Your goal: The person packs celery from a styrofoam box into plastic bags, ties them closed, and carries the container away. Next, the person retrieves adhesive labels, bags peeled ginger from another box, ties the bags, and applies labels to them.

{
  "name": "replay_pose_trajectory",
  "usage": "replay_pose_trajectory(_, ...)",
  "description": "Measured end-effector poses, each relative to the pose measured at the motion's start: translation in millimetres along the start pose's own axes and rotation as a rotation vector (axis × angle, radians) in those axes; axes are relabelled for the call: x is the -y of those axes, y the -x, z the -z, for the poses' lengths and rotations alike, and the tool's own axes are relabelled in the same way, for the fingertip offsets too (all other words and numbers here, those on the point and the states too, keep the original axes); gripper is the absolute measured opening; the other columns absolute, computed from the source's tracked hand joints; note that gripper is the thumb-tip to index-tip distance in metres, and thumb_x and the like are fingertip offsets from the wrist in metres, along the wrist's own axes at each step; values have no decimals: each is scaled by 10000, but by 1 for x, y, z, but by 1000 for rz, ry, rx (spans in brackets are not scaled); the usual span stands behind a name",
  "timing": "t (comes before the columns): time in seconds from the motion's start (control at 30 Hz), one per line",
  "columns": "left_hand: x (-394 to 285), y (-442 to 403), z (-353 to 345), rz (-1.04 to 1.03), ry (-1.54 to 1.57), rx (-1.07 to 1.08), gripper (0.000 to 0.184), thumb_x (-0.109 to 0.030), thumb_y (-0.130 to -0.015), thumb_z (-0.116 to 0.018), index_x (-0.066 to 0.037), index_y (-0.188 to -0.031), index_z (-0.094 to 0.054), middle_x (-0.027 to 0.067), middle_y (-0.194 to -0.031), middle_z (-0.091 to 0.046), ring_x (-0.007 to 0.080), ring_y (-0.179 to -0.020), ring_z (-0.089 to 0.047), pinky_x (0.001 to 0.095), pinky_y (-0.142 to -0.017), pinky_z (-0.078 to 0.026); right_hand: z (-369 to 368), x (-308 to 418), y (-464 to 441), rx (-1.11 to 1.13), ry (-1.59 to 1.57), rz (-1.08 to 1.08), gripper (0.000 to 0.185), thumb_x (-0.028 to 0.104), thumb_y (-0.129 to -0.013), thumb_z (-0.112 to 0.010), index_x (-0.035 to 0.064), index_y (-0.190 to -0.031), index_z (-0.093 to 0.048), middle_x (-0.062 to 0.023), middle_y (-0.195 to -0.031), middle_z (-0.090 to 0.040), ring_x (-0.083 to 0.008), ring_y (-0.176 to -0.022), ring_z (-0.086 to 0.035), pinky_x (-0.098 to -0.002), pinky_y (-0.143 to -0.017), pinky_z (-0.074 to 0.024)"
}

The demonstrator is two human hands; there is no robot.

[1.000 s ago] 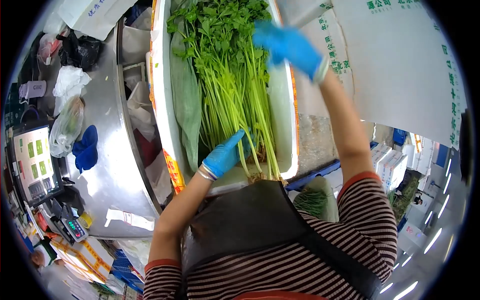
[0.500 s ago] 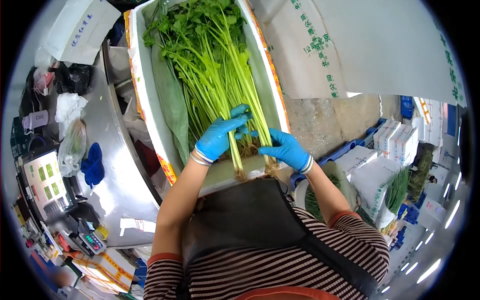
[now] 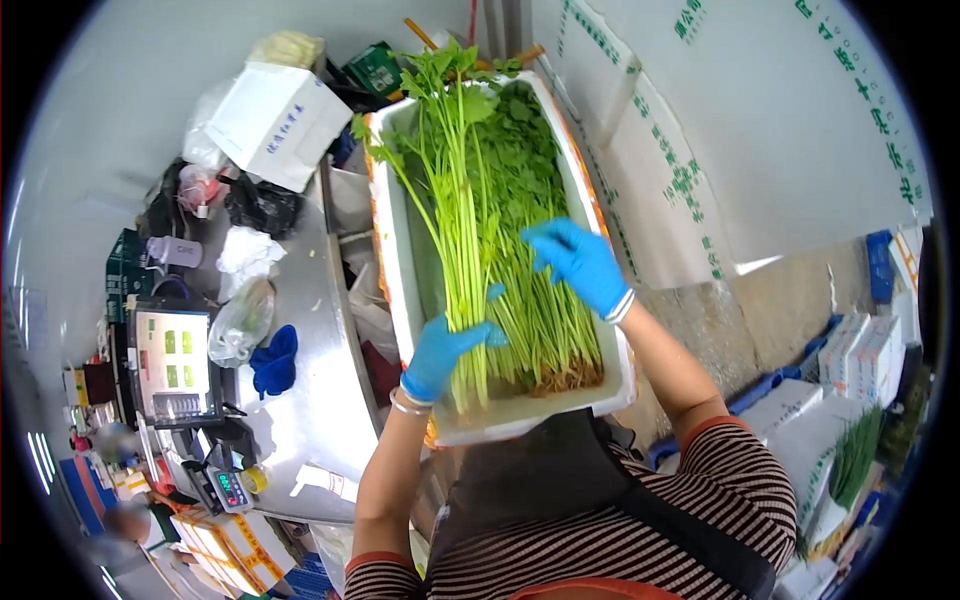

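Blue-gloved, the left hand (image 3: 440, 362) is found clamped around the lower stalks of a bunch of celery (image 3: 463, 255), which is held over the left part of a white foam box (image 3: 622, 365), its top extended past the far rim. The right hand (image 3: 585, 270), likewise gloved, is held with fingers apart above a pile of celery (image 3: 540, 335); whether the stalks are touched cannot be told. That pile is laid along the right side of the box, its brown roots (image 3: 570, 378) gathered at the near end. To the left, a blue cloth (image 3: 274, 362) is noted on a metal table (image 3: 310, 410).
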State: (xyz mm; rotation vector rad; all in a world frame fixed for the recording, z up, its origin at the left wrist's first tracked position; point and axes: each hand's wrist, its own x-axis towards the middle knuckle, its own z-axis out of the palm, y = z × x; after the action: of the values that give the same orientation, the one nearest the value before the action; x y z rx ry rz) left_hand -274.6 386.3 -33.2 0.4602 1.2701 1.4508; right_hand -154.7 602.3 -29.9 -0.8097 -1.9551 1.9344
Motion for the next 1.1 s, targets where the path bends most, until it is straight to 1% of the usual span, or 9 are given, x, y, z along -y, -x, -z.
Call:
replay_pose_trajectory(0.17,-1,33,-16,46,-54,-94,486,-50,-896,-606,46,-1356,-482,129,-1356,-551,165,-882,-656,315,-824,-541,-13,58,-47,161,117,143,368,291,-847,-744,29,-1086,-646,-55,-800,-659,-91,-676,-632,-247,-545,-492)
replay_pose_trajectory(0.37,8,72,-34,137,15,-222,486,-34,-901,-604,42,-1367,-488,90,-918,-666,147,-818,-630,298,-789,-521,-17,65,-53,397,221,214,175,199,-915,-647,26,-888,-660,-65,-680,-663,-109,-566,-636,-261,-540,-494)
replay_pose_trajectory(0.47,9,89,-42,110,49,-247,486,-40,-901,-612,45,-1364,-491,78,-885,-657,142,-795,-609,279,-789,-499,-4,61,-58,249,195,206,147,174,-921,-635,28,-914,-650,-72,-750,-683,-105,-632,-651,-263,-561,-501)
replay_pose_trajectory(0.53,16,102,-46,102,-11,-302,487,-45,-901,-616,48,-1363,-490,76,-884,-654,143,-793,-603,274,-790,-492,10,44,-84,-113,-7,322,144,160,-936,-613,54,-1017,-666,-55,-842,-694,-102,-683,-644,-262,-584,-504)
replay_pose_trajectory(0.57,25,108,-42,99,3,-311,484,-46,-901,-618,48,-1359,-493,83,-937,-654,140,-807,-608,273,-776,-498,9,44,-98,-346,185,728,313,129,-927,-617,151,-1239,-624,-47,-848,-655,-143,-682,-619,-289,-578,-505)
replay_pose_trajectory(0.7,38,132,-43,142,82,-288,468,-29,-903,-608,51,-1351,-497,101,-1082,-640,136,-814,-609,285,-765,-513,-8,72,-63,35,988,1040,712,49,-827,-609,340,-1449,-421,-67,-745,-534,-243,-634,-567,-366,-552,-505)
replay_pose_trajectory(0.83,48,150,-47,106,58,-287,460,-8,-904,-594,59,-1348,-494,109,-1156,-624,137,-817,-611,300,-767,-524,-35,73,-53,319,1315,1286,601,47,-858,-544,331,-1386,-493,-47,-759,-558,-235,-656,-600,-359,-543,-501)
replay_pose_trajectory(0.93,58,167,-50,71,84,-268,459,-14,-902,-597,63,-1343,-497,111,-1114,-641,139,-813,-615,297,-765,-523,-39,68,-47,445,1204,1269,502,56,-869,-554,294,-1312,-566,-44,-781,-583,-246,-692,-621,-354,-547,-504)
replay_pose_trajectory(1.1,63,197,-48,110,105,-188,460,-65,-896,-617,60,-1327,-515,96,-928,-669,147,-785,-628,274,-749,-509,-35,76,-34,596,296,536,196,99,-921,-558,104,-927,-753,-37,-881,-695,-103,-713,-637,-256,-631,-539)
